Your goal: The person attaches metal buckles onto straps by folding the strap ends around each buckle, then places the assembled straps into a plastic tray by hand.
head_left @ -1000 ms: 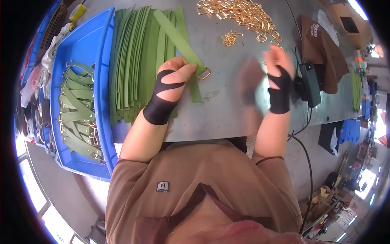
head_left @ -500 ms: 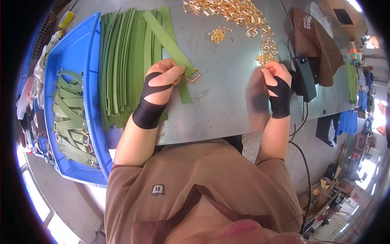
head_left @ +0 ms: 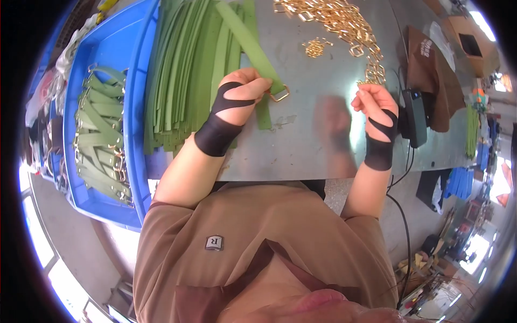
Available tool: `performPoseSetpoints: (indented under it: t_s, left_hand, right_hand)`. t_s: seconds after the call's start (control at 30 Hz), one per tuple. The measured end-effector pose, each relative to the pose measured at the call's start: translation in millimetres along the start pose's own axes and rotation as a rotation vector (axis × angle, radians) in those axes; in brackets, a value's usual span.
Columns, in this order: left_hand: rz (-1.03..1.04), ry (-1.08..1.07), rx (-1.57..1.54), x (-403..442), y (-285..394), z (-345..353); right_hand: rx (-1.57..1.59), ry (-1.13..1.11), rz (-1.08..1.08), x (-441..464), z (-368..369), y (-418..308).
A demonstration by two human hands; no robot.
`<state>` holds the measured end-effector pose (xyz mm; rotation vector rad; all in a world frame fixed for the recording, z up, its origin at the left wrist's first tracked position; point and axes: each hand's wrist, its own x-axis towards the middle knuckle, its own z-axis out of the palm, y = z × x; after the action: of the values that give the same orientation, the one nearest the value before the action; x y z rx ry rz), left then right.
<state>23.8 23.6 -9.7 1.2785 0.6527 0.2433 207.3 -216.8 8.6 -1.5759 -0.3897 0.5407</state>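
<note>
My left hand [head_left: 240, 91], in a black wrist wrap, is closed on the end of a green strap [head_left: 249, 43]. A gold rectangular ring [head_left: 280, 95] sits at that end, beside my fingertips. The strap slants away over the other straps. My right hand [head_left: 378, 103], also wrapped in black, is raised just in front of a heap of small gold pieces [head_left: 362, 83] that it mostly covers. Its thumb and fingertips are drawn together; whatever they hold is too small to make out.
Many green straps [head_left: 180, 70] lie stacked beside a blue crate [head_left: 141, 107] of straps with gold rings [head_left: 99, 129]. Linked gold rings [head_left: 344, 27] and a small gold heap [head_left: 315, 48] lie farther back. A black device [head_left: 414, 116] and brown cloth [head_left: 433, 81] are at right.
The whole view has shifted, so the table things appear farther right. My right hand has drawn back a little from the small gold pieces. My left hand keeps its hold on the strap.
</note>
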Motion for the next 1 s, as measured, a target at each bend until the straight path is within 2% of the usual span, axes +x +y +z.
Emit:
performPoseSetpoints:
  t_s: [0.1, 0.2, 0.27, 0.33, 0.43, 0.8, 0.9, 1.0]
  left_hand:
    - [0.020, 0.017, 0.040, -1, 2, 1]
    - [0.035, 0.017, 0.043, 1, -3, 0]
    - [0.041, 0.023, 0.003, -1, -1, 3]
    - [0.055, 0.036, 0.014, -5, 2, 4]
    - [0.056, 0.041, -0.001, -6, 0, 4]
    - [0.053, 0.010, -0.030, -7, -2, 6]
    - [0.136, 0.041, 0.105, -10, -1, 9]
    - [0.146, 0.045, 0.106, -11, 0, 11]
  right_hand:
    - [0.199, -0.197, 0.071, -8, 42, -4]
    - [0.150, -0.315, 0.073, -21, 83, -5]
    - [0.017, -0.277, 0.038, -27, 104, -4]
    - [-0.109, -0.293, -0.224, -21, 115, 3]
    - [-0.188, -0.241, -0.302, -15, 129, 10]
    - [-0.103, -0.214, -0.329, -7, 132, 23]
    - [-0.040, -0.202, -0.270, -6, 130, 24]
    - [-0.183, -0.191, -0.399, -5, 127, 25]
